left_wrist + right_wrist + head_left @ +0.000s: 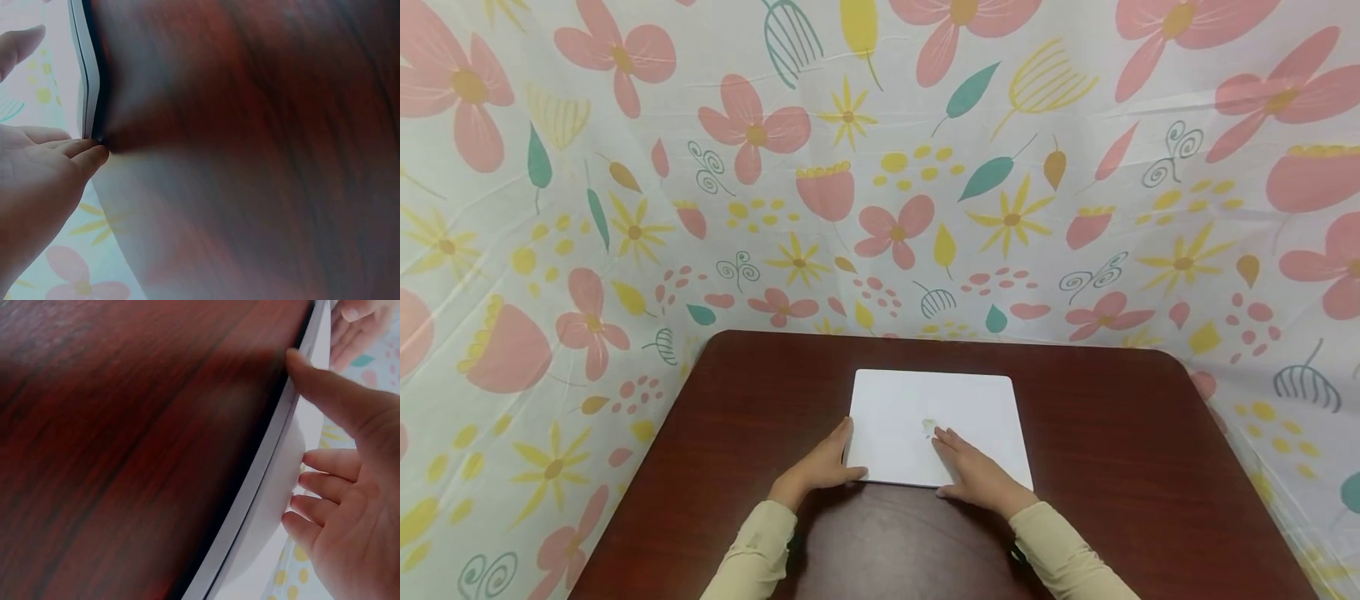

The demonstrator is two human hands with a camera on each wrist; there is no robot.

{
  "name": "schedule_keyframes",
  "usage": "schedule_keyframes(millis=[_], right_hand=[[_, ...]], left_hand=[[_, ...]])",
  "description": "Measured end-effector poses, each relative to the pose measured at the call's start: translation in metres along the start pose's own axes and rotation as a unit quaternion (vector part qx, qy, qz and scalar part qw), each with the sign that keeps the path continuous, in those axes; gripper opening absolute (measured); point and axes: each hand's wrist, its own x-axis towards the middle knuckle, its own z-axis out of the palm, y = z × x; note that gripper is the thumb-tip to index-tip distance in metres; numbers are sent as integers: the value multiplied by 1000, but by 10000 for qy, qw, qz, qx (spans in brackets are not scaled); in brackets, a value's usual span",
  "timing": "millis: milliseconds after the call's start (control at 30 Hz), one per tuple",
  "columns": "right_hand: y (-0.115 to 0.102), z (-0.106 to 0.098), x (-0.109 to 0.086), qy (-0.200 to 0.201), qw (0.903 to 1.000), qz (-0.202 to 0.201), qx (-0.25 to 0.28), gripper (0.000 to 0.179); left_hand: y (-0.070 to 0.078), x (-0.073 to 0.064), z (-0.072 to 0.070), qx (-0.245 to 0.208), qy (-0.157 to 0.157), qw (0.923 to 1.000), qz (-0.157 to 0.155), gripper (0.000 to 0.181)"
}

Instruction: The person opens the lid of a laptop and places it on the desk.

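Note:
A closed white laptop (887, 408) with a small logo in the middle of its lid lies flat on the dark wooden table. My left hand (823, 462) lies against its left side, fingers extended along that edge and thumb at the front-left corner. In the left wrist view, the fingertips of the left hand (44, 169) touch the laptop's side (89, 75). My right hand (979, 473) rests over the right half of the lid, with fingertips beside the logo. The right wrist view shows the right thumb (331, 394) on the front edge and the other fingertips on the lid.
The reddish-brown table (1112, 433) has rounded far corners and extends on both sides of the laptop. A white cloth (880, 150) printed with flowers and leaves hangs behind the table and along its sides.

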Motion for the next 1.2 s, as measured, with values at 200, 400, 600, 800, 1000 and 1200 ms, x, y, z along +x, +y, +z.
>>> schedule_keyframes(millis=[200,400,600,800,1000,1200], right_hand=[[-2,0,-2,71,9995,-86,-284,77],[-5,-2,-5,279,9958,-363,-799,70],[-5,-1,-6,423,9900,-595,-1204,64],[-4,-1,-6,593,9815,-962,-1548,58],[-3,-1,-8,876,9692,-1320,-1888,49],[-3,-4,-9,1262,9587,-1641,-1952,45]], left_hand=[[-4,-1,2,171,-57,9998,19,102],[-5,-3,3,245,-55,9996,106,104],[-5,-5,1,326,-50,9994,132,102],[-7,-5,1,407,-42,9990,175,100],[-12,-6,0,419,-35,9991,52,100],[-16,-6,-1,411,52,9991,134,100]])
